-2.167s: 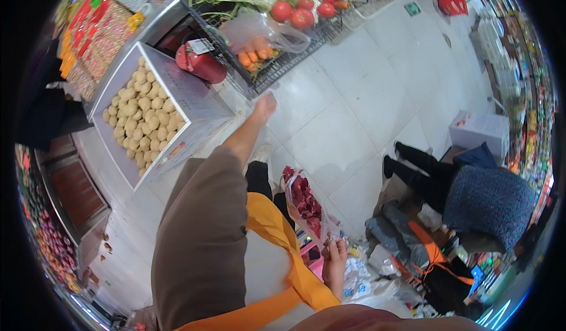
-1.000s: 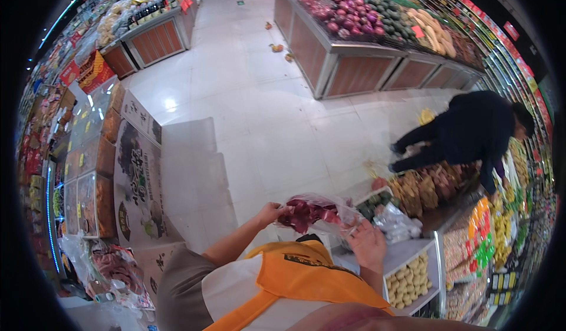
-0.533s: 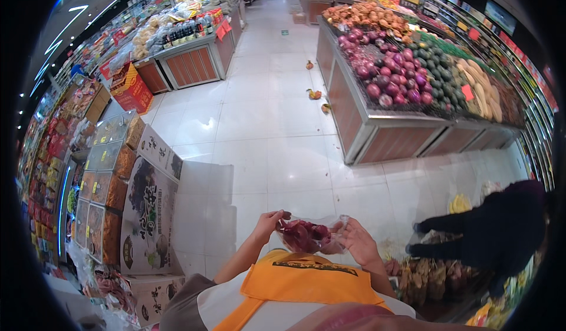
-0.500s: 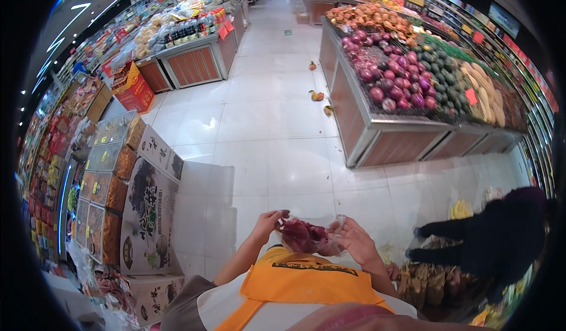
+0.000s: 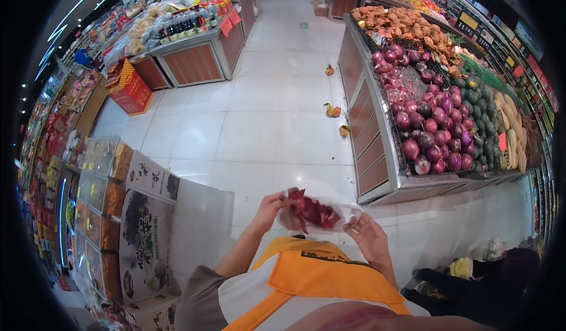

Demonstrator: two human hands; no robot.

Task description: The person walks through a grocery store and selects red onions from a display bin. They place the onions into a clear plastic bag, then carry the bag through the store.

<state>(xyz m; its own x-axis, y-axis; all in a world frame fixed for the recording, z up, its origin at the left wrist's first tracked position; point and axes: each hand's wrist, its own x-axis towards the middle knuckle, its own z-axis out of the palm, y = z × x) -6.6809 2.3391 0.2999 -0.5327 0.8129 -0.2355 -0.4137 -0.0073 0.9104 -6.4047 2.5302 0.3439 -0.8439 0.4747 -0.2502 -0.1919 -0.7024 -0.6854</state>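
Observation:
Between my two hands, in front of the orange apron (image 5: 330, 272), hangs a clear plastic bag (image 5: 348, 213). Dark red, papery pieces that look like onion skins (image 5: 318, 213) fill part of it. My left hand (image 5: 272, 206) pinches the bag's left end, next to the red pieces. At the right end, my right hand (image 5: 367, 232) has its fingers closed on the thin clear plastic. The bag is held up over the pale floor, and its underside is partly hidden by the red pieces.
On the right, a produce stand holds red onions (image 5: 439, 130), dark green squashes (image 5: 480, 119) and long pale gourds (image 5: 514, 130). Dry peels (image 5: 333, 110) lie on the tiled floor (image 5: 259, 136). Boxed bins (image 5: 106, 195) stand at left. A dark-clothed person (image 5: 489, 290) crouches at lower right.
The view has swung left, so the onion stand sits farther right and nearer. Both hands still hold the bag, now stretched wider and raised a little. The person at right appears lower.

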